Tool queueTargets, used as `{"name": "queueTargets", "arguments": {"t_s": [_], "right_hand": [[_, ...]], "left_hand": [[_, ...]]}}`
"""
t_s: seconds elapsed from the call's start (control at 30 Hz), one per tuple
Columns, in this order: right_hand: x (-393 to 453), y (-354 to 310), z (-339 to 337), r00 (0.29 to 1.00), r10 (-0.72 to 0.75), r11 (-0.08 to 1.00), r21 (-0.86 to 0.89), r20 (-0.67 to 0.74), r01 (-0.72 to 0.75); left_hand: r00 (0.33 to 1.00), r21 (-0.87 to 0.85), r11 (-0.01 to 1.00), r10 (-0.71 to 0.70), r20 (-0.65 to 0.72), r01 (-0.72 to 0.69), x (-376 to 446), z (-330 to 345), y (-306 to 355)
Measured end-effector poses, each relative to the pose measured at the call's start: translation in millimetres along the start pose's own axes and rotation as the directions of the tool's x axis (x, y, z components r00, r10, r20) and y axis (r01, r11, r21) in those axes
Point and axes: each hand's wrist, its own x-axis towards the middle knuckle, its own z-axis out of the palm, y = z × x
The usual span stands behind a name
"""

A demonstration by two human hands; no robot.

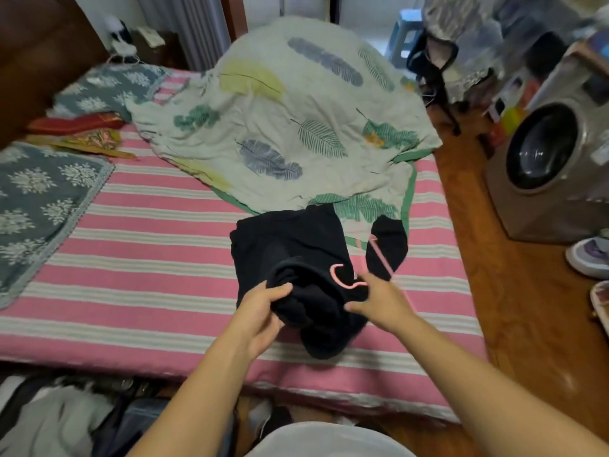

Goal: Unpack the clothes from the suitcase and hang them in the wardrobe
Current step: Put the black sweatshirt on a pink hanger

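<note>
The black garment (293,255) lies on the bed (148,258). The left hand (263,308) grips its bunched collar; the right hand (379,300), nearer the pink hanger (346,281), holds the hook.

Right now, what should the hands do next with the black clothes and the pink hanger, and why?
Probably lift the hanger hook with the right hand, while the left hand holds the collar. The hook already pokes out of the black garment, which lies bunched on the striped bed, so raising it should let the cloth hang straight.
</note>
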Motion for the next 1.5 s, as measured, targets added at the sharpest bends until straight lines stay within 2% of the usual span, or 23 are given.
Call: {"name": "queueTargets", "arguments": {"t_s": [0.1,0.17,0.2,0.23,0.27,0.3,0.33,0.37,0.4,0.47,0.53,0.6,0.63,0.7,0.73,0.8,0.93,1.0,1.1,1.27,1.4,1.47,1.5], "right_hand": [[0.7,-40.2,28.4,0.993,-0.101,0.994,0.036,0.052,0.1],[7.3,-51.8,38.5,0.993,-0.103,0.993,0.06,-0.053,0.106],[13.6,-55.2,34.2,0.992,-0.066,0.991,0.106,-0.105,0.077],[21.2,-59.2,22.9,0.992,-0.029,0.986,0.157,-0.125,0.049],[31.3,-63.1,6.3,0.992,-0.015,0.98,0.197,-0.121,0.038],[38.6,-69.7,-15.2,0.993,-0.035,0.976,0.209,-0.109,0.058],[45.0,-78.2,-38.8,0.991,-0.084,0.973,0.205,-0.103,0.104],[48.4,-89.3,-64.1,0.985,-0.145,0.969,0.19,-0.097,0.161],[45.7,-102.5,-88.6,0.974,-0.211,0.957,0.187,-0.077,0.222],[32.4,-128.1,-129.3,0.945,-0.327,0.933,0.165,0.01,0.321],[19.3,-145.1,-161.2,0.925,-0.363,0.923,0.181,0.114,0.34],[15.2,-151.2,-188.7,0.915,-0.365,0.921,0.209,0.17,0.328],[15.1,-150.6,-202.0,0.917,-0.358,0.921,0.228,0.175,0.316],[20.3,-142.9,-228.5,0.93,-0.329,0.917,0.293,0.165,0.272],[23.1,-138.3,-240.7,0.934,-0.316,0.916,0.309,0.168,0.255],[31.6,-128.6,-252.3,0.944,-0.305,0.936,0.224,0.126,0.273],[47.0,-114.0,-216.8,0.953,-0.294,0.956,0.028,0.076,0.293],[54.6,-96.1,-188.1,0.95,-0.298,0.954,0.009,0.096,0.299],[58.4,-45.3,-165.6,0.961,-0.276,0.961,0.031,0.011,0.276],[30.8,31.2,-174.9,0.975,-0.211,0.973,0.082,-0.064,0.216],[1.2,42.9,-172.2,0.97,-0.227,0.941,0.238,-0.082,0.24],[-7.1,36.9,-165.9,0.963,-0.254,0.923,0.277,-0.085,0.268],[-9.8,32.9,-162.9,0.959,-0.273,0.904,0.322,-0.07,0.281]], "left_hand": [[0.995,0.065,0.994,0.082,0.065,-0.086,-18.6,13.7,12.4],[0.986,0.094,0.987,0.123,0.108,-0.133,-28.7,13.1,23.0],[0.985,0.198,0.967,0.142,0.096,-0.158,-33.1,10.7,29.1],[0.982,0.438,0.88,0.18,0.055,-0.186,-35.4,6.5,35.2],[0.975,0.739,0.655,0.221,0.008,-0.155,-34.2,0.2,38.6],[0.957,0.95,0.304,0.288,-0.023,-0.069,-30.9,-7.7,40.3],[0.928,0.999,-0.016,0.371,-0.038,0.047,-26.9,-15.4,43.7],[0.897,0.977,-0.167,0.441,-0.045,0.132,-20.9,-20.6,48.3],[0.866,0.963,-0.204,0.497,-0.053,0.175,-15.7,-20.9,54.4],[0.824,0.987,-0.078,0.562,-0.073,0.141,-6.8,-14.8,70.4],[0.816,0.966,0.253,0.568,-0.107,-0.05,-8.6,-1.7,89.6],[0.911,0.752,0.618,0.409,-0.059,-0.228,-24.2,13.1,108.3],[0.962,0.628,0.738,0.266,0.067,-0.248,-36.9,18.6,116.4],[0.951,0.504,0.842,0.034,0.308,-0.193,-60.6,26.0,133.8],[0.931,0.473,0.866,-0.025,0.364,-0.162,-66.3,28.5,141.5],[0.927,0.467,0.878,-0.082,0.366,-0.106,-63.7,35.7,152.7],[0.934,0.636,0.771,-0.235,0.269,0.011,-29.3,86.5,132.3],[0.975,0.586,0.808,-0.172,0.14,0.059,-2.5,106.3,104.3],[0.999,0.442,0.896,-0.025,-0.02,0.032,25.9,108.3,74.5],[0.944,0.407,0.913,0.161,-0.287,-0.032,54.9,71.0,71.5],[0.877,0.689,0.725,0.317,-0.361,0.022,68.7,65.1,71.7],[0.862,0.845,0.534,0.426,-0.274,0.005,64.4,76.6,68.8],[0.852,0.921,0.388,0.486,-0.195,-0.01,61.4,83.4,67.5]]}}
